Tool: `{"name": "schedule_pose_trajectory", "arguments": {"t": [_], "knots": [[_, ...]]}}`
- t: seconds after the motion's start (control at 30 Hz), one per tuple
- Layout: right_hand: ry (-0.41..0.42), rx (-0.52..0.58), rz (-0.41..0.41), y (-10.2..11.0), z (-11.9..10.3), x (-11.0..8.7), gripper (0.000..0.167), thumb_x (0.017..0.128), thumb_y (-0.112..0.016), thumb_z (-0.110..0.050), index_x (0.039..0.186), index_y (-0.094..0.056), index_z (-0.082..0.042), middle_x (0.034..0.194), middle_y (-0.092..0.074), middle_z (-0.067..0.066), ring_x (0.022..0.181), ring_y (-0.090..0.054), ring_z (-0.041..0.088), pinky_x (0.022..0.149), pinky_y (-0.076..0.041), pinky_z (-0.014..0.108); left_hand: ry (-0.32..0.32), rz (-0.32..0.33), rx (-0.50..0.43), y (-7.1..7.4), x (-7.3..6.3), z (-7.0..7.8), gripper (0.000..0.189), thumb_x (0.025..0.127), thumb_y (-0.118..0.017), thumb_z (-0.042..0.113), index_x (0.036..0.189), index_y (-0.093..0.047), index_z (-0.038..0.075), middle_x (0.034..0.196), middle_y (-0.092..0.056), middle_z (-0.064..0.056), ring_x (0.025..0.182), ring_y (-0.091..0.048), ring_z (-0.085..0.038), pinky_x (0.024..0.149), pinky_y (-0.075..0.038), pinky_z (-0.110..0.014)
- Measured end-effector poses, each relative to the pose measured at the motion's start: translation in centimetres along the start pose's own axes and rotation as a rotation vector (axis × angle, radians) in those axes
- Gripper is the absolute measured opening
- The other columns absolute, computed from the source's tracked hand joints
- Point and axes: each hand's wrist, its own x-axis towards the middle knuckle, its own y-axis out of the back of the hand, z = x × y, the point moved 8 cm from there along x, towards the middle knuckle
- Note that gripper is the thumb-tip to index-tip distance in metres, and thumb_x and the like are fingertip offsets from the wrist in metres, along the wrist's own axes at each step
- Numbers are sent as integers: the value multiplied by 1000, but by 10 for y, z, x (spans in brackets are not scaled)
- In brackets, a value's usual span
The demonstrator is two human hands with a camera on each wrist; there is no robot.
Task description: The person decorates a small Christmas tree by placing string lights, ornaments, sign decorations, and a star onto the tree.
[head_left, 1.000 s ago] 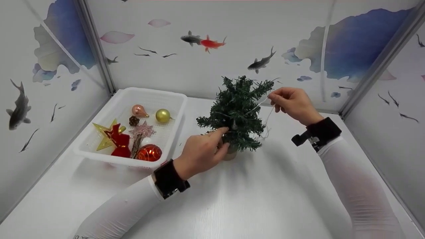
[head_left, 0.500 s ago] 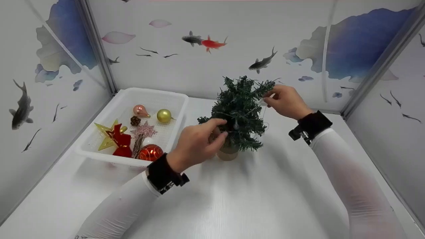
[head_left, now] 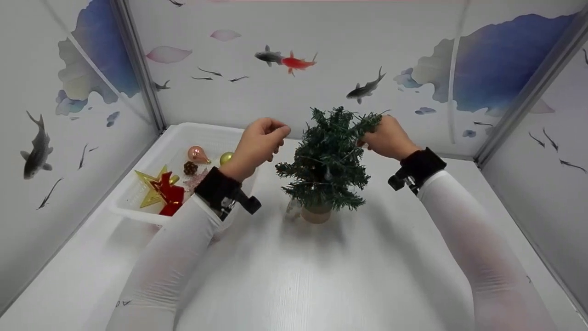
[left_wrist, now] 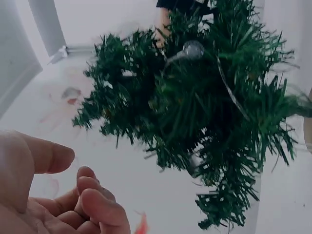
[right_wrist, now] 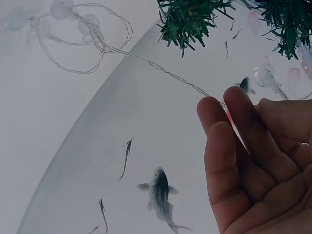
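Note:
A small green artificial Christmas tree (head_left: 328, 161) stands upright in a brown pot (head_left: 316, 214). Between the fingertips of my right hand (head_left: 390, 138), partly behind the tree's upper right branch, is the thin wire of a string of lights. In the right wrist view, that wire leads from the hand (right_wrist: 258, 165) to a loose coil with clear bulbs (right_wrist: 62, 9). One bulb (left_wrist: 193, 49) of the string sits among the branches in the left wrist view. My left hand (head_left: 257, 145) hovers left of the tree, apart from it, its fingers loosely curled around nothing.
A white basket (head_left: 138, 215) stands at the left, partly covered by my left arm. In it lie a gold star (head_left: 147, 198), a red ornament (head_left: 172, 197), a pinecone (head_left: 190, 168), a pink teardrop bauble (head_left: 196, 154) and a yellow-green ball (head_left: 226, 158). Printed walls enclose the table.
My left hand has come away from the tree's lower front and moved up and left. The right hand has shifted left, in behind the upper right branch, with the wire.

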Motion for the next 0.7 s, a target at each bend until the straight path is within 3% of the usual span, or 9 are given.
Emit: {"name": "schedule_pose_trajectory", "arguments": {"t": [0.17,0.37,0.47,0.57,0.7], "knots": [[-16,144,-51,-11,2,9,22,94,-50,-11,94,-71,-8,84,-71,10,73,-69,21,66,-58,37,84,-44,67,4,20,-18,30,97,-56,32,115,-59,8,94,-60,-7,82,-58,-21,58,-46,-26],[-66,179,-88,-15,4,16,33,96,-44,-1,120,-65,-8,113,-65,11,73,-64,12,69,-55,30,132,-121,131,0,37,-21,31,99,-52,32,118,-58,7,106,-64,-13,95,-61,-27,66,-49,-30],[-46,357,-99,-18,-3,16,22,97,-46,0,105,-66,-5,102,-65,4,71,-59,9,70,-54,31,133,-162,157,-4,48,-26,29,100,-50,28,117,-58,6,111,-64,-15,100,-62,-29,68,-50,-31],[-12,568,-100,-18,-16,15,20,97,-55,-10,78,-60,-10,74,-57,-3,62,-54,10,66,-54,32,131,-192,155,-7,58,-33,26,100,-51,27,116,-60,7,113,-65,-15,104,-63,-31,73,-52,-35],[52,571,-82,-14,-33,10,26,92,-62,-11,67,-54,-14,62,-52,-7,58,-50,12,62,-52,29,125,-195,150,-6,68,-41,25,100,-53,25,113,-63,8,114,-67,-16,105,-65,-30,77,-53,-39]]}}
